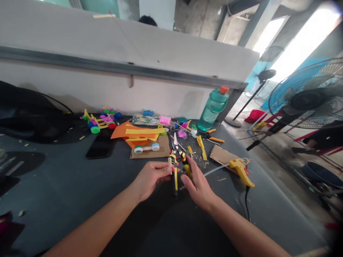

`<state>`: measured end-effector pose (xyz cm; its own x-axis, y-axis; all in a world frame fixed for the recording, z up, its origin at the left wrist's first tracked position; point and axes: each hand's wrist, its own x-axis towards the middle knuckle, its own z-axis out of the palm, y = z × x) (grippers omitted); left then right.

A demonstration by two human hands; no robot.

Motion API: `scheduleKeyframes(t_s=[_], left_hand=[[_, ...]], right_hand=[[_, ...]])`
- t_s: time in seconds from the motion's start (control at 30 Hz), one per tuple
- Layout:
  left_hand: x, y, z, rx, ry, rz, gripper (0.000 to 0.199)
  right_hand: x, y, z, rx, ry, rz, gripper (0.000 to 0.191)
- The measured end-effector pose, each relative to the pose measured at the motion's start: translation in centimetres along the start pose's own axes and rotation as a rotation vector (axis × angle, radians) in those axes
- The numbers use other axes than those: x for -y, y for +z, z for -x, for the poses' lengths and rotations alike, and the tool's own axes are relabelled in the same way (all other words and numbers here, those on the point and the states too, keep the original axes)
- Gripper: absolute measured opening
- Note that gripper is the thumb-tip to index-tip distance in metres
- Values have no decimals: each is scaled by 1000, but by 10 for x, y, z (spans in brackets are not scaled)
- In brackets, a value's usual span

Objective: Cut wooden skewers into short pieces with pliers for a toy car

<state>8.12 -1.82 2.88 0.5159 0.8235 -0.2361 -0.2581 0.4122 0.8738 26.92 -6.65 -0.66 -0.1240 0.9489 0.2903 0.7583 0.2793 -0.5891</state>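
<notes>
My left hand (153, 178) pinches a short pale wooden stick (169, 165) upright between thumb and fingers. Right beside it are snips (175, 141) with silver blades pointing away from me and black-and-yellow handles spread apart. My left fingertips reach behind the left handle; whether they grip it too, I cannot tell. Around the right handle curl the fingers of my right hand (197, 184), its thumb standing off to the side. Beyond the blades lie offcuts and yellow strips (201, 147). A piece of cardboard (163, 151) carries a small stick with bottle caps (147, 148) at its ends.
A yellow glue gun (242, 172) with a cord rests on cardboard at right. Orange-handled pliers (215, 139) and a teal bottle (213, 110) stand behind. Left are a phone (99, 145), toy cars with cap wheels (98, 121) and a black bag (24, 110). A fan (302, 98) stands right.
</notes>
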Motion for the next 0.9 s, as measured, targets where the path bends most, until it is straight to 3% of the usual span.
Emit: scheduleKeyframes(t_s=[0.13, 0.2, 0.33, 0.47, 0.57, 0.7, 0.9], left_hand=[[3, 9, 5, 109, 105, -227, 16], [2, 12, 6, 141, 134, -307, 16], [-4, 14, 7, 112, 94, -330, 17], [-15, 9, 5, -89, 116, -236, 22], [-21, 4, 3, -196, 157, -176, 26], [-23, -1, 1, -211, 177, -239, 23], [-30, -7, 1, -264, 247, -380, 18]], right_hand=[[8, 2, 2, 83, 135, -35, 103], [14, 1, 1, 73, 186, -63, 111], [21, -10, -3, 84, 263, -328, 94], [21, -25, -5, 249, 410, -980, 47], [20, -30, -5, 351, 466, -1354, 31], [21, -29, -3, 466, 462, -1455, 34], [23, -28, 1, 530, 386, -1348, 32]])
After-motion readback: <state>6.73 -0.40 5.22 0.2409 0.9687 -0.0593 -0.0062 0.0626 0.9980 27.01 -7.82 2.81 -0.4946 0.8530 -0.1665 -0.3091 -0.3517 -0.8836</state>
